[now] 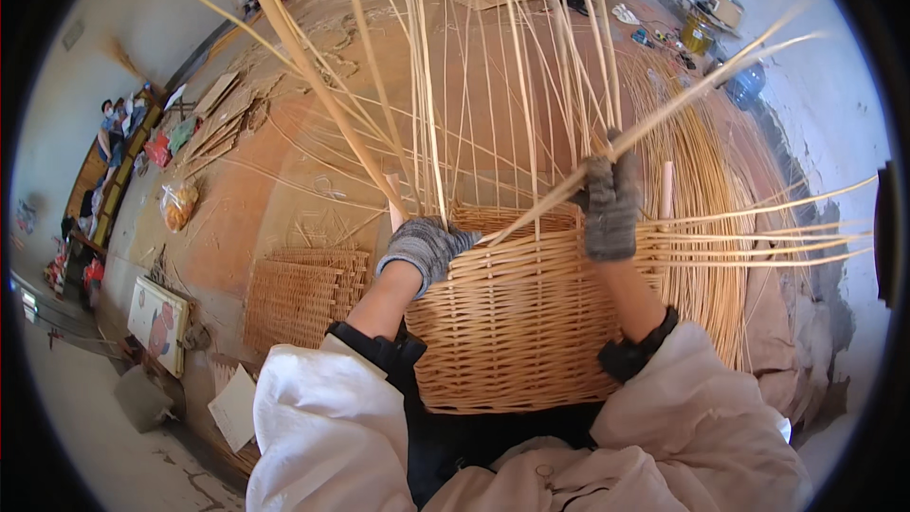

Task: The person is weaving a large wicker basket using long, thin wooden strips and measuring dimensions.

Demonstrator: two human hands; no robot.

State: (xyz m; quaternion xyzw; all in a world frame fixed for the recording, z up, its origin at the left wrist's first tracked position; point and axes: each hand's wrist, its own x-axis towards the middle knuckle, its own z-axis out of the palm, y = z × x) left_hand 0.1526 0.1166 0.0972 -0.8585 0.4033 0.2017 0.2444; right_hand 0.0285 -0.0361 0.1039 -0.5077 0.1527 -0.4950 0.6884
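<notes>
A half-woven wicker basket (512,332) stands upright in front of me, its tall pale stakes (519,85) rising from the rim and fanning out. My left hand (427,248), in a grey knit glove, grips the rim at the basket's left corner; its fingertips are partly hidden. In a matching glove, my right hand (609,207) is raised above the right part of the rim. Its fingers close round a willow rod (664,114) that slants from the rim up to the far right. Several rods (758,245) stick out sideways from the basket's right side.
Long loose willow rods (706,161) lie heaped at the right. Left of the basket are woven panels (299,294) and a white board with a picture (156,322). A plastic bag (178,204) and flat scraps (213,118) lie farther left. A blue water bottle (746,85) stands by the right wall.
</notes>
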